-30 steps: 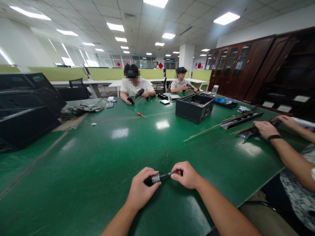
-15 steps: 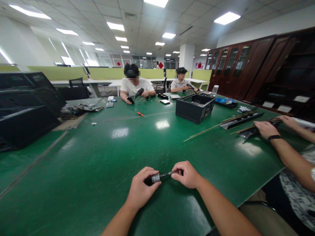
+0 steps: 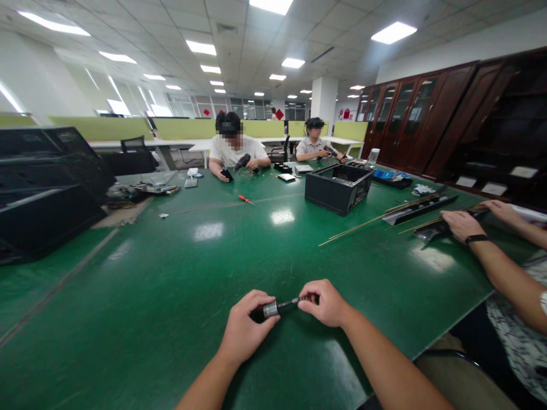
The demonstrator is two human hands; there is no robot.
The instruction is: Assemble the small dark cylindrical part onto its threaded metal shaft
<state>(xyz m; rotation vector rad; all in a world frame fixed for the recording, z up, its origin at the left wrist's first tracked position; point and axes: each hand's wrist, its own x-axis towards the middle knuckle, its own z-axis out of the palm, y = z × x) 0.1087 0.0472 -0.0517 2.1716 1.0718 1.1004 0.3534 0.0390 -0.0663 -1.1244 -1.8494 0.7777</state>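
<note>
Low over the near part of the green table, my left hand point(image 3: 249, 326) is wrapped around a cylindrical piece with a silver collar point(image 3: 270, 309). A thin dark shaft point(image 3: 287, 304) sticks out of the collar toward the right, roughly level. My right hand point(image 3: 325, 303) pinches the far end of that shaft between thumb and fingertips, where a small dark ridged bit shows. My left fingers hide the rear of the cylinder, so its exact kind cannot be made out.
A black computer case point(image 3: 337, 187) stands farther back, with an orange screwdriver point(image 3: 245, 199) left of it. Thin rods point(image 3: 350, 230) and a black metal rail point(image 3: 421, 210) lie at right, near another person's hands point(image 3: 464, 225). Two people holding power drills sit across the green table point(image 3: 171, 285).
</note>
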